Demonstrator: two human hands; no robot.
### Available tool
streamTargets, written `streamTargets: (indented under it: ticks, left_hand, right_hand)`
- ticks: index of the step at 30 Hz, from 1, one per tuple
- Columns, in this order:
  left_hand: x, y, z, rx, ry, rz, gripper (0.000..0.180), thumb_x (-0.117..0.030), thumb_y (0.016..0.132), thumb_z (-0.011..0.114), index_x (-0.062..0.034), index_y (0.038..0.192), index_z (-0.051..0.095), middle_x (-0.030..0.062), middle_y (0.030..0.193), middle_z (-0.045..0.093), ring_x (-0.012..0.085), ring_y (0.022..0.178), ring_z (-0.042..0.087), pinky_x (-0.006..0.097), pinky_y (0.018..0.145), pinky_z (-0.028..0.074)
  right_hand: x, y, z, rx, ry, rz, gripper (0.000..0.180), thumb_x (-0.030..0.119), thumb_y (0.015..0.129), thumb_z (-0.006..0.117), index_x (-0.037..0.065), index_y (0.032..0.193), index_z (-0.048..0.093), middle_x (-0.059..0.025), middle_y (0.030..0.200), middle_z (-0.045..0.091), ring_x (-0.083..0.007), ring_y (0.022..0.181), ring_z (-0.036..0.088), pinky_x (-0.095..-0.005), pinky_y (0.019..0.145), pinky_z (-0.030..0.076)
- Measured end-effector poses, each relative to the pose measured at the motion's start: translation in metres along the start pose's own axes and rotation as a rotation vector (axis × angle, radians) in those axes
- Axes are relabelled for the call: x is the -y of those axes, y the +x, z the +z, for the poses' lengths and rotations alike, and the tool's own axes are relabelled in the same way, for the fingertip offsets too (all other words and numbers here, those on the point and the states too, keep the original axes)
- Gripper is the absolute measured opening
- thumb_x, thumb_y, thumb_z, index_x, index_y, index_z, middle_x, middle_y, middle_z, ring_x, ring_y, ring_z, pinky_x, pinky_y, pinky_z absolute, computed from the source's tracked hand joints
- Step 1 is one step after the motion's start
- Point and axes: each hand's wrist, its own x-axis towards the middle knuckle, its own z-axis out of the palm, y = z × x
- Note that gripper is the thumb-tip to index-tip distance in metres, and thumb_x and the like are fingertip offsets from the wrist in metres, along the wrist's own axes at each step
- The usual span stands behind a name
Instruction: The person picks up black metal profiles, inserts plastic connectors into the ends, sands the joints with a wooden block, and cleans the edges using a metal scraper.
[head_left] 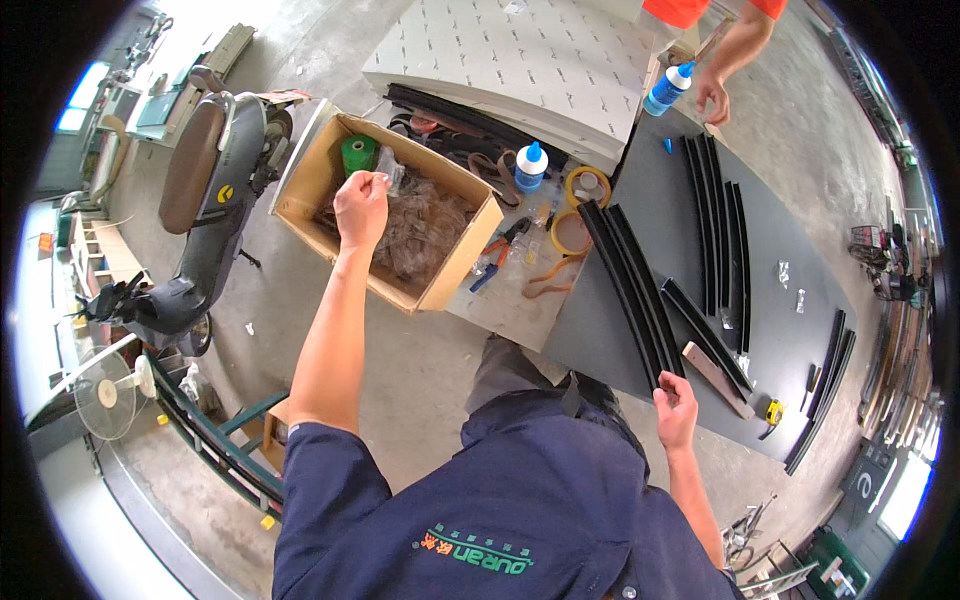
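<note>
My left hand [361, 212] is raised over an open cardboard box [470, 255], its fingers pinched together. A small pale bit shows at the fingertips, too small to make out. Inside the box lie crumpled clear plastic wrapping [425, 230] and a green roll [359, 154]. My right hand [677, 412] is at the near edge of the dark grey table, fingers curled at the near end of a long black profile strip [640, 300]. That strip lies beside another. Right of them are a shorter black strip [708, 338] and a flat wooden piece [717, 380].
Glue bottles [531, 168] [668, 90], yellow tape rolls [572, 232], pliers [497, 255] and a tape measure [773, 412] lie around. A co-worker's hand [712, 97] reaches in at far right, near stacked sheets [520, 60]. A scooter [205, 200] and fan [108, 393] stand left.
</note>
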Motion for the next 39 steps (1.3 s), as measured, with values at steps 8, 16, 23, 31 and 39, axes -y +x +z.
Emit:
streamTargets:
  ticks: [8, 16, 23, 31, 39]
  left_hand:
    - [-0.196, -0.17, 0.087, 0.875, -0.451, -0.091, 0.01, -0.005, 0.091, 0.056, 0.0012, 0.082, 0.058, 0.0044, 0.071, 0.061, 0.0112, 0.065, 0.06, 0.023, 0.06, 0.047]
    - [-0.304, -0.299, 0.199, 1.054, -0.301, -0.027, 0.009, -0.004, 0.09, 0.057, 0.002, 0.085, 0.061, 0.0019, 0.074, 0.063, 0.0075, 0.069, 0.058, 0.023, 0.064, 0.047]
    - [-0.297, -0.38, 0.255, 0.965, -0.357, -0.125, 0.011, -0.005, 0.091, 0.055, 0.0014, 0.085, 0.061, 0.0018, 0.076, 0.063, 0.0083, 0.072, 0.056, 0.023, 0.069, 0.046]
    - [-0.295, -0.421, 0.295, 1.271, -0.185, -0.123, 0.017, -0.014, 0.09, 0.062, 0.0019, 0.097, 0.062, 0.0042, 0.081, 0.063, 0.0093, 0.078, 0.058, 0.026, 0.071, 0.048]
    - [-0.308, -0.429, 0.348, 1.113, -0.159, 0.132, 0.018, -0.013, 0.09, 0.057, 0.0019, 0.083, 0.064, 0.0184, 0.075, 0.063, 0.0275, 0.068, 0.062, 0.035, 0.063, 0.048]
  right_hand:
    - [0.072, 0.062, -0.047, 0.221, 0.49, -0.159, 0.033, 0.005, 0.089, 0.06, 0.002, 0.121, 0.056, -0.0085, 0.11, 0.063, -0.0132, 0.101, 0.059, -0.0259, 0.089, 0.047]
    - [0.034, 0.064, -0.156, 0.399, 0.435, -0.194, 0.011, 0.003, 0.085, 0.064, 0.001, 0.096, 0.064, -0.0015, 0.082, 0.065, -0.0073, 0.077, 0.058, -0.0236, 0.073, 0.048]
    - [-0.063, 0.043, -0.18, 0.373, 0.487, 0.066, 0.011, 0.011, 0.085, 0.066, 0.001, 0.089, 0.065, -0.0015, 0.079, 0.065, -0.0072, 0.077, 0.057, -0.0254, 0.072, 0.048]
    - [-0.111, 0.037, -0.198, 0.398, 0.129, -0.205, 0.014, 0.014, 0.077, 0.07, 0.004, 0.087, 0.069, -0.0142, 0.084, 0.067, -0.0266, 0.079, 0.065, -0.0325, 0.072, 0.05]
    - [-0.137, 0.067, -0.219, 0.226, -0.023, -0.288, 0.013, 0.015, 0.072, 0.061, 0.003, 0.066, 0.06, -0.012, 0.07, 0.061, -0.0346, 0.071, 0.06, -0.043, 0.065, 0.048]
